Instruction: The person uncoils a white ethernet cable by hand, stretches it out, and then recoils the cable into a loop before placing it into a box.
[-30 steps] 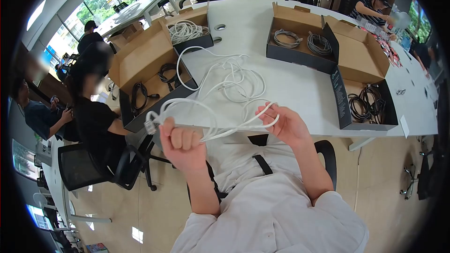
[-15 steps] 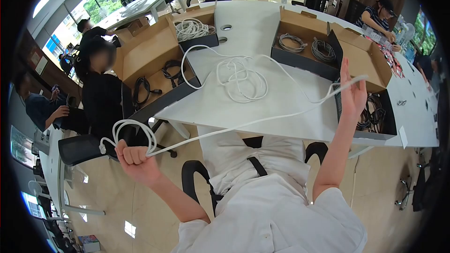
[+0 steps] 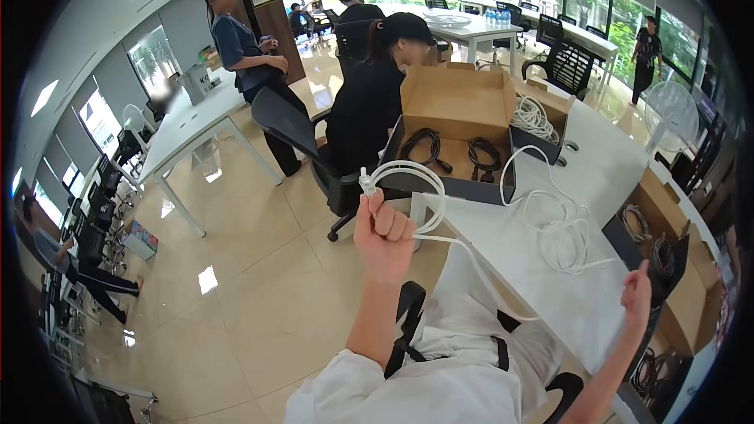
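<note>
My left hand is closed around a white cable, whose loops stand above the fist. A clear plug pokes out at the top by the thumb. From the fist one strand sags across my lap toward the table edge. My right hand is at the right by the table, one finger up and the others curled. The cable's strand from the table leads to it, though the grip itself is partly hidden. Loose loops of the same cable lie on the white table.
An open box with black cables stands at the table's far left, beside a box of white cable. Boxes with grey and dark cables stand at the right. A seated person is close by the left box.
The view has swung left. My left hand has risen with the loops. My right hand has gone from flat fingers to mostly curled ones, and the strand between the hands has slackened.
</note>
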`<state>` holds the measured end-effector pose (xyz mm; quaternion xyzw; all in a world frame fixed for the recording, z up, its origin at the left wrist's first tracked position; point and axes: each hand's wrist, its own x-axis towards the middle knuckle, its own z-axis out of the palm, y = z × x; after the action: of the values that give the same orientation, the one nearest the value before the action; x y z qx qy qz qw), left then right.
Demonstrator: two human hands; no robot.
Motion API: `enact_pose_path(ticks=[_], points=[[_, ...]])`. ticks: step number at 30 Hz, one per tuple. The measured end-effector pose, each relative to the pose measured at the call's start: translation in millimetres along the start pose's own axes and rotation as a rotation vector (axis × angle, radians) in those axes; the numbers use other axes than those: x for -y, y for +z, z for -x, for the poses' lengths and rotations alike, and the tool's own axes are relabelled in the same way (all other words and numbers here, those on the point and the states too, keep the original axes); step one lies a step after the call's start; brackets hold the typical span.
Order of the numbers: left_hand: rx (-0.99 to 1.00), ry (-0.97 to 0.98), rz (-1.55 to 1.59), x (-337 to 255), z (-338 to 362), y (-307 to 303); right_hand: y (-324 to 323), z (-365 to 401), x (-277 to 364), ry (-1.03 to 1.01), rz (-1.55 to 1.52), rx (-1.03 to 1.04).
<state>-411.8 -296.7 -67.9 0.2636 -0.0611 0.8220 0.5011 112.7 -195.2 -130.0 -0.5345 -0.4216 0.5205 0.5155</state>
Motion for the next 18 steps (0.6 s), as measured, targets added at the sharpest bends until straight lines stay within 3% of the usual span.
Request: enact_pose_path(ticks=[1, 4, 6, 10, 12, 15, 18], points=[[0.001, -0.005, -0.006, 1, 1, 3, 25, 10, 11, -0.049, 0.266, -0.061], [0.034, -0.007, -0.019, 7, 5, 11, 86, 51, 28, -0.184, 0.345, -0.017], [0.058, -0.007, -0.001, 17, 6, 15, 121, 81, 26, -0.267, 0.387, 0.232], [0.071, -0.087, 0.087, 40, 14, 27, 200, 132, 16, 0.086, 0.202, 0.932], [0.078, -0.158, 0.135, 52, 21, 33, 229, 134, -5, 0.079, 0.040, 1.091], [0.149, -0.327, 0.249, 63, 29, 32, 259, 133, -9, 0.227, -0.418, 0.970], [0.107, -0.412, 0.298, 72, 36, 30, 263, 120, 25, 0.495, -0.867, 0.608]])
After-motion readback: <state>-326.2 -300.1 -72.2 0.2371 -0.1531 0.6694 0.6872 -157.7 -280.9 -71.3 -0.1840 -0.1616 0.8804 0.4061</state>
